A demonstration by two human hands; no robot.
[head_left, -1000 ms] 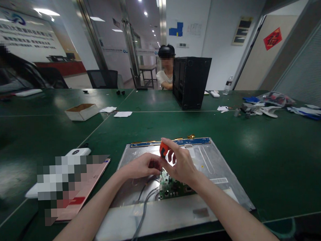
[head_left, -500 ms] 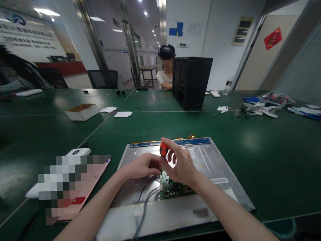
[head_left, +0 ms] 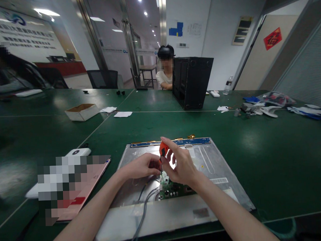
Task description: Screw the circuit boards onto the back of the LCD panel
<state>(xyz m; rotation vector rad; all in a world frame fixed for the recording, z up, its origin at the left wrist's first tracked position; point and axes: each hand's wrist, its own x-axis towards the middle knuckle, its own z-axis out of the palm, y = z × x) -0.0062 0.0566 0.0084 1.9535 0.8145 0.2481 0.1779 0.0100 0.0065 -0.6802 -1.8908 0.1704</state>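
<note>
An orange-and-black screwdriver [head_left: 164, 149] stands upright over a green circuit board [head_left: 173, 191]. My right hand [head_left: 181, 165] is closed on its handle, with the index finger over the top. My left hand [head_left: 143, 165] is closed beside the screwdriver's lower end, fingertips together near the board's upper left corner; whether it pinches the shaft or a screw is hidden. The board sits on the metal back of a flat display panel [head_left: 217, 160], which has a blue strip board [head_left: 198, 141] along its far edge. Dark cables [head_left: 145, 209] run from the circuit board toward me.
A pink flat box [head_left: 85, 193] and a white device [head_left: 78, 152] lie on the left. Further back stand an open cardboard box [head_left: 82, 112] and a black computer case [head_left: 192, 82], with a person [head_left: 165, 76] behind it. Bags and loose parts [head_left: 262, 106] lie at the far right.
The screwdriver handle has turned a little between my right fingers, its black patches showing at a different angle. Both hands stay in nearly the same place.
</note>
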